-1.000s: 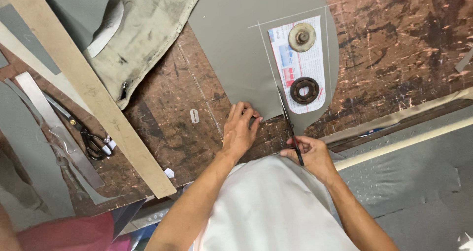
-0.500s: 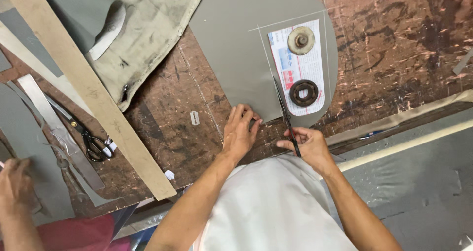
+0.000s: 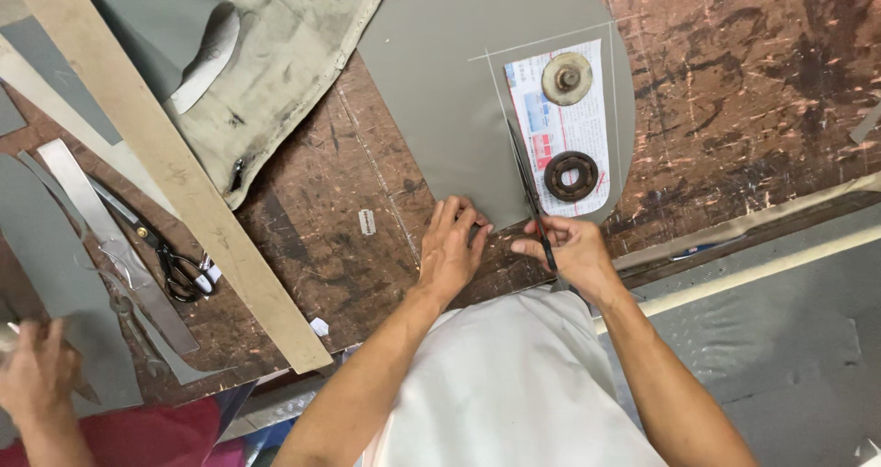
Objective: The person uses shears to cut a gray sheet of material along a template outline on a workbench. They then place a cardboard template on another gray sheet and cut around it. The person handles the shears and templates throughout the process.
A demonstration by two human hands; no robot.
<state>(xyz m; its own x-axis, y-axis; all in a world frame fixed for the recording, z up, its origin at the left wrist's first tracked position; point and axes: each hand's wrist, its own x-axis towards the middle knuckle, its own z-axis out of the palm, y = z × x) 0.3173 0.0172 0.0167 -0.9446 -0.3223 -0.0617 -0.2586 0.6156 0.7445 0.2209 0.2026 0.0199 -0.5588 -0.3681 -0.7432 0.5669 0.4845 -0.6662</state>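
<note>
Head view, looking down on a scarred brown tabletop (image 3: pixel 752 109). Right hand (image 3: pixel 574 251) closed around the handles of black scissors (image 3: pixel 528 187), blades running away from the body along a chalk line on the grey sheet (image 3: pixel 440 91). Left hand (image 3: pixel 451 247) flat, fingers spread, pressing the sheet's near edge just beside the blades, holding nothing. Sheet lying near the tabletop's near edge, stretching toward the far edge; long axis of the cut pointing straight ahead from the right grip. Paper pattern (image 3: pixel 562 127) right of the blades, weighted by two metal rings (image 3: pixel 569 175). At the left edge, a wooden straightedge (image 3: pixel 174 173), spare shears (image 3: pixel 170 263), and another person's hand (image 3: pixel 37 375).
</note>
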